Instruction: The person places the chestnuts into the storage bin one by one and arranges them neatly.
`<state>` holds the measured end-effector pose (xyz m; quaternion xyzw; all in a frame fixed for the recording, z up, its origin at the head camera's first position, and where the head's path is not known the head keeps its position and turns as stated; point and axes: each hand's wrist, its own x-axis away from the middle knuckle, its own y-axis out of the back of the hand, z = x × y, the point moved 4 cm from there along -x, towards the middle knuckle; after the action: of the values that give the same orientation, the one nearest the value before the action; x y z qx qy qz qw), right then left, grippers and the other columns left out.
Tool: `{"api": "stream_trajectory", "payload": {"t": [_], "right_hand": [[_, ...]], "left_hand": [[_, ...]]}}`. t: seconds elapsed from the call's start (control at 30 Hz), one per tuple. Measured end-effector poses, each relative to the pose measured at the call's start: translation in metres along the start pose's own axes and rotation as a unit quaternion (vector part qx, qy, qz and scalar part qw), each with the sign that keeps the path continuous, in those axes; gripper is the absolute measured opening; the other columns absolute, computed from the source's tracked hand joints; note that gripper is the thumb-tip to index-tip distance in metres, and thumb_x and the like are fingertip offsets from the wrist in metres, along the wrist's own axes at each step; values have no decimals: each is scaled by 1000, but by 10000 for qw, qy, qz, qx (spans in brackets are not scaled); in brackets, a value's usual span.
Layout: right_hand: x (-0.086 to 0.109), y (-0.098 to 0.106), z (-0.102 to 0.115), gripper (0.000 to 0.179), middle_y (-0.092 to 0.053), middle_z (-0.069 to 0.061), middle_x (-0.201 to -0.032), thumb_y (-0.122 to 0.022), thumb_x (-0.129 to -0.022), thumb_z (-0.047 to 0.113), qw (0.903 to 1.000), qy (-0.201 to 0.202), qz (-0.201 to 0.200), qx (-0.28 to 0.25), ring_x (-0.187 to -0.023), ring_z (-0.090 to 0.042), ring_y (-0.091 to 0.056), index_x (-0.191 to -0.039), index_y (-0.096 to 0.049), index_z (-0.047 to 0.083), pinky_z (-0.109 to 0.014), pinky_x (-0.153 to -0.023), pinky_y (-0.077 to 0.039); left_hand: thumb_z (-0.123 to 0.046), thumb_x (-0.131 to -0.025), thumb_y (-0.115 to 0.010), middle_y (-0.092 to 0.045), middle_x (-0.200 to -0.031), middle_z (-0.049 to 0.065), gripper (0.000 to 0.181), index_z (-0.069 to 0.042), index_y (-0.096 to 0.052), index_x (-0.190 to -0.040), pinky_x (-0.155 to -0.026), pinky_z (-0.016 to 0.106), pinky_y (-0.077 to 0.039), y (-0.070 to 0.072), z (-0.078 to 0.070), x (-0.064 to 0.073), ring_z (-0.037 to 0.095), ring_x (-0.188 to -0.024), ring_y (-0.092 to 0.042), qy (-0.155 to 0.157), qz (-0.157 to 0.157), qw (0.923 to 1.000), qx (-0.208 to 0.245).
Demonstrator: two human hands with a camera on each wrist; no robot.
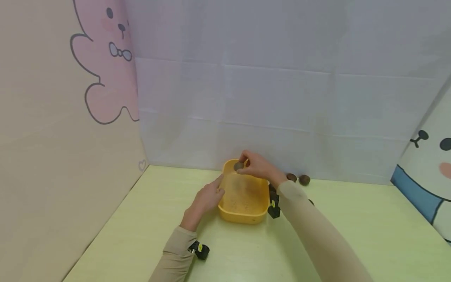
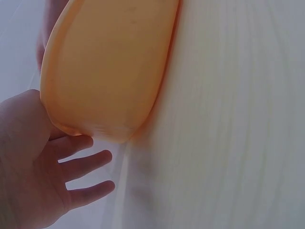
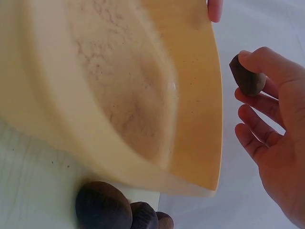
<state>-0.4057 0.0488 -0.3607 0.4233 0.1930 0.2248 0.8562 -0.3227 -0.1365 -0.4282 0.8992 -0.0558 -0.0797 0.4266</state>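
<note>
A yellow plastic basin (image 1: 243, 218) stands on the table against the back curtain, with small dark specks on its floor. My left hand (image 1: 208, 196) holds its left rim; in the left wrist view several fingers lie spread beside the outer wall. Between thumb and fingertips, my right hand (image 1: 258, 166) pinches a brown chestnut (image 3: 248, 78) above the basin's far end. The right wrist view shows that chestnut up close, its pointed end toward the basin.
More chestnuts (image 1: 304, 180) lie on the pale green table (image 1: 352, 227) to the right of the basin, partly hidden by the right forearm. A white curtain (image 1: 246, 98) closes off the back. A printed wall (image 1: 70, 156) borders the left side.
</note>
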Motion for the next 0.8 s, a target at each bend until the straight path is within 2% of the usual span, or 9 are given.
{"api": "stream_trajectory", "payload": {"t": [0.1,0.17,0.3,0.37,0.47,0.53,0.6,0.7,0.8], "right_hand": [[-3,-1,0,32,-65,-9,-108,-76,-84,25,9999,98,75,13,-94,-24,-58,-106,-60,8,-38,-87,-51],[-5,-3,-1,31,-65,-9,-106,-77,-83,23,9997,192,170,53,-93,-24,-58,-104,-60,6,-38,-87,-51],[-12,-4,-2,30,-65,-10,-104,-77,-81,19,9983,407,379,179,-94,-25,-59,-101,-60,5,-40,-88,-51],[-16,-5,-4,29,-66,-10,-105,-77,-80,18,9976,436,481,237,-95,-25,-60,-100,-60,5,-41,-90,-50],[-21,-5,-1,28,-66,-11,-106,-77,-80,16,9965,442,597,375,-95,-26,-60,-99,-60,4,-42,-90,-50],[-24,-7,2,27,-66,-10,-105,-77,-81,18,9956,402,668,510,-94,-25,-60,-98,-61,4,-41,-89,-50],[-25,-10,5,27,-66,-10,-103,-76,-82,20,9947,322,749,631,-92,-24,-59,-99,-62,3,-40,-87,-49],[-27,-16,6,30,-66,-9,-101,-77,-83,24,9935,168,829,767,-90,-22,-58,-100,-63,4,-38,-86,-48],[-30,-21,5,30,-67,-8,-100,-77,-82,24,9933,102,823,800,-90,-21,-58,-100,-64,4,-37,-86,-48]], "left_hand": [[-21,-98,-44,-63,-111,10,60,-11,-32,-156,-57,32,-37,0,-1,-1,17,-63,-45,-58,0,10000,29],[-21,-99,-44,-62,-96,9,60,-12,-31,-157,-54,31,-36,0,-1,-1,16,-57,-41,-60,50,9999,86],[-24,-100,-42,-48,-71,2,60,-13,-28,-158,-48,28,-35,-2,-1,-4,12,-48,-34,-48,148,9998,144],[-24,-101,-41,-47,-69,1,60,-14,-27,-158,-48,29,-36,-2,-1,-5,12,-47,-33,-48,181,9997,157],[-24,-100,-42,-60,-85,6,60,-14,-28,-158,-52,31,-37,-2,-1,-5,14,-51,-37,-63,149,9998,131],[-25,-100,-42,-62,-91,8,60,-15,-28,-158,-52,32,-37,-1,0,-3,14,-51,-37,-8,134,9998,117],[-24,-100,-42,-62,-87,9,60,-15,-29,-158,-50,31,-35,-1,1,-1,14,-50,-36,16,114,9999,105],[-23,-100,-42,-51,-71,3,60,-15,-29,-158,-48,29,-35,-1,2,1,13,-48,-35,4,84,9999,115],[-22,-99,-43,-47,-69,1,60,-13,-30,-157,-49,29,-35,0,3,2,13,-50,-36,-83,39,9999,85]]}}
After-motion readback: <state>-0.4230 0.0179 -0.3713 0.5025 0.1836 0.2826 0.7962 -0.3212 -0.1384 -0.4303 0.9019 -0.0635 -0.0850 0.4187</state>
